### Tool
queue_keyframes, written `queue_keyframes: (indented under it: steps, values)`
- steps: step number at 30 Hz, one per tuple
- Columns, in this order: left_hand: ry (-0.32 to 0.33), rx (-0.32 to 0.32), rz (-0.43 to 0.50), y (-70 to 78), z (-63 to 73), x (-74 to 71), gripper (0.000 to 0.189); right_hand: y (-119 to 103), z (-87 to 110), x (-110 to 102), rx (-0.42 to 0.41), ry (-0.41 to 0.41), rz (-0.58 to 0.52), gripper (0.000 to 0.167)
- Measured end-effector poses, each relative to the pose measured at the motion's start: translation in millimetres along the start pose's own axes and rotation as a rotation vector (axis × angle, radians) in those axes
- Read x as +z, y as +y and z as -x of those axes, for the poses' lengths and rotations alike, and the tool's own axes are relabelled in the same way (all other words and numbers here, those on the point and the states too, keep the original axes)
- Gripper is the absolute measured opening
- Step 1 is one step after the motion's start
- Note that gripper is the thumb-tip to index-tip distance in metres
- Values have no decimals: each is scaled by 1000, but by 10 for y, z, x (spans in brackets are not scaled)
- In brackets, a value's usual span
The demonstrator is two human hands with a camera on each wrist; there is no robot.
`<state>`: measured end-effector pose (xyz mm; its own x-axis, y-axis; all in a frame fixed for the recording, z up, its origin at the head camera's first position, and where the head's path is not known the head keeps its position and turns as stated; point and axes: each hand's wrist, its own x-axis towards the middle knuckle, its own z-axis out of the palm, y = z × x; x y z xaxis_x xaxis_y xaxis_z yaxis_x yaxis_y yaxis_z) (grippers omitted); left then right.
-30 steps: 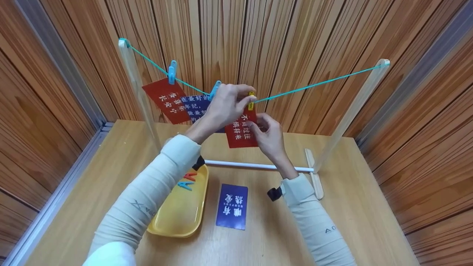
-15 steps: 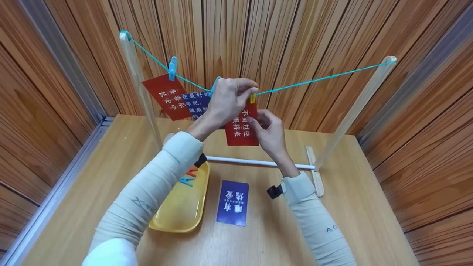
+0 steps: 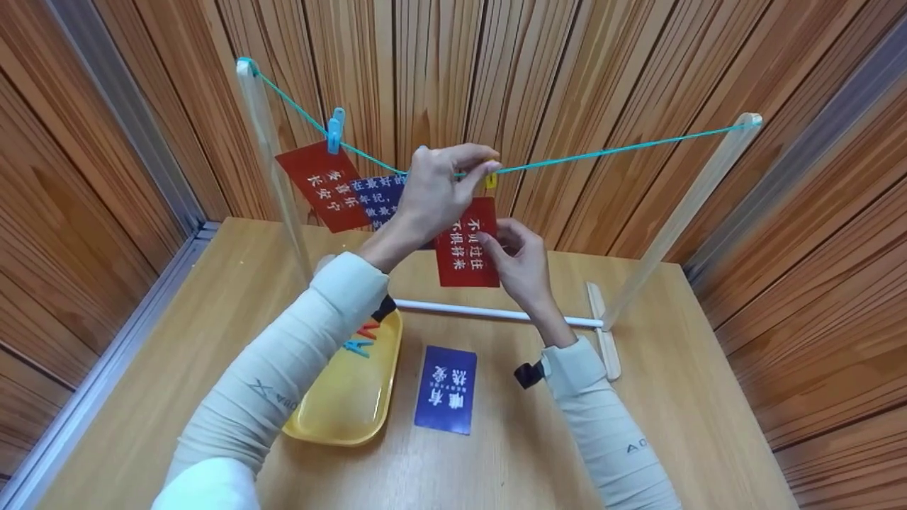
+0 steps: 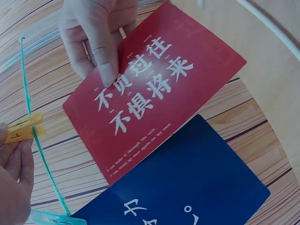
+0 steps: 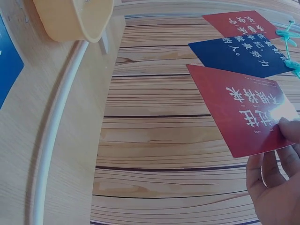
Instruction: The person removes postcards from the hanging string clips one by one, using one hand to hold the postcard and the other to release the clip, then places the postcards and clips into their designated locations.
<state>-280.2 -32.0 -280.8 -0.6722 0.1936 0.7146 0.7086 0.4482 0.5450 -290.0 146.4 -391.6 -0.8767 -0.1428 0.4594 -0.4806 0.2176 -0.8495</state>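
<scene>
Here we count two hands, one left hand (image 3: pixel 434 190) and one right hand (image 3: pixel 524 268), and four cards as well, split evenly into two red cards (image 3: pixel 459 248) and two blue cards (image 3: pixel 445 389)! On to the pegs, and we make it five in sight: three blue pegs (image 3: pixel 334 133), one yellow peg (image 4: pixel 19 129), one red peg (image 3: pixel 368 330), though a sleeve (image 3: pixel 244 397) hides part of the single yellow tray (image 3: pixel 347 407). Rounding up, we have two upright posts (image 3: pixel 678 223), one green line (image 3: pixel 602 153) and one white rod (image 3: pixel 496 313).
</scene>
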Motion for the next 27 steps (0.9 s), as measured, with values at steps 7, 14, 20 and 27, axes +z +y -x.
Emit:
queue_keyframes:
  steps: [7,14,20,27]
  values:
    - [15,66,11,50,10,4,25,58,55,-11,24,8,2,24]
    - [31,118,26,108,31,-4,27,92,86,-23,5,18,7,23]
    - [15,134,19,114,46,-8,27,83,108,-30,-6,21,13,24]
    - [-11,122,-3,82,99,-33,28,87,138,-32,-11,32,-4,22]
